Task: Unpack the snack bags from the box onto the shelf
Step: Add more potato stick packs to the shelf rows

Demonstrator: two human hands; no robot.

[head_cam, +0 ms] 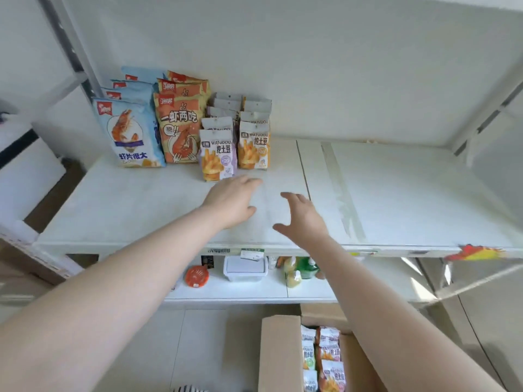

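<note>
Hands were both up over the shelf, fingers loose and holding nothing. Left hand hovered just short of the standing fries bags; right hand hung nearer the box down below, where upright snack bags waited.

Two bare arms with no sleeves; the left hand and right hand wear no rings.

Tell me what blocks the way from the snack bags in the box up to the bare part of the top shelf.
Nothing visible does. The box is open with the snack bags exposed, and the top shelf right of the fry bags is bare. Both the left hand and right hand hold nothing.
</note>
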